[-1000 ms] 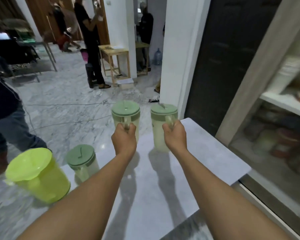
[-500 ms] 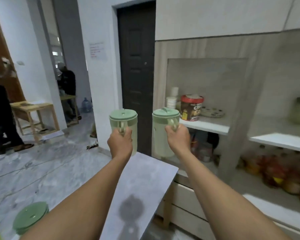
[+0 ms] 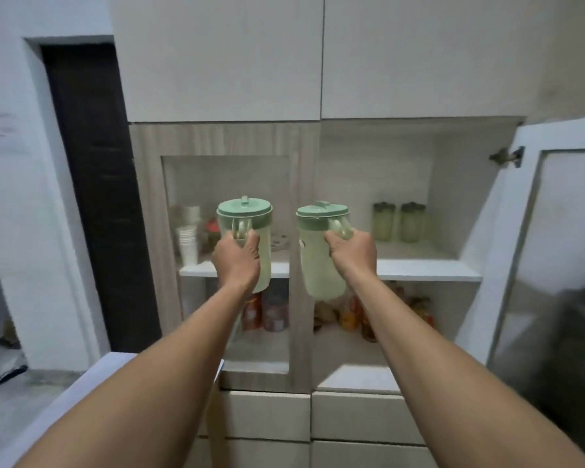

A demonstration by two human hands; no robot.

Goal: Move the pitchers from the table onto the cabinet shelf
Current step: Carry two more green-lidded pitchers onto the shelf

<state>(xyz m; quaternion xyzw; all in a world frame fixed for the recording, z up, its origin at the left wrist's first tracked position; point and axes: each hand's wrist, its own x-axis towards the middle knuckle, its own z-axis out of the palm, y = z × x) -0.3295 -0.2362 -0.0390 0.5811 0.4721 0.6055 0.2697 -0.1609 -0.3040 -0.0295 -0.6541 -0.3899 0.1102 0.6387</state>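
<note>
**Two green-lidded pitchers held up before the open cabinet**

Nearest the camera, two bare forearms are reaching forward over the corner of the white table (image 3: pixel 92 376) at lower left. The left hand (image 3: pixel 237 260) is wrapping its fingers round the handle of the left pitcher (image 3: pixel 247 228), which is hanging upright in the air. The right hand (image 3: pixel 352 253) is gripping the handle of the right pitcher (image 3: pixel 320 258), which is tilting slightly. Both pitchers are pale, translucent, with green lids, and are being held apart from each other, level with the cabinet shelf (image 3: pixel 426 268) but in front of it. Farther back on that shelf, two green-tinted jars (image 3: pixel 399 221) are standing side by side at right, and stacked paper cups (image 3: pixel 187 239) at left. The cabinet door (image 3: pixel 551 251) is standing open at right.
</note>
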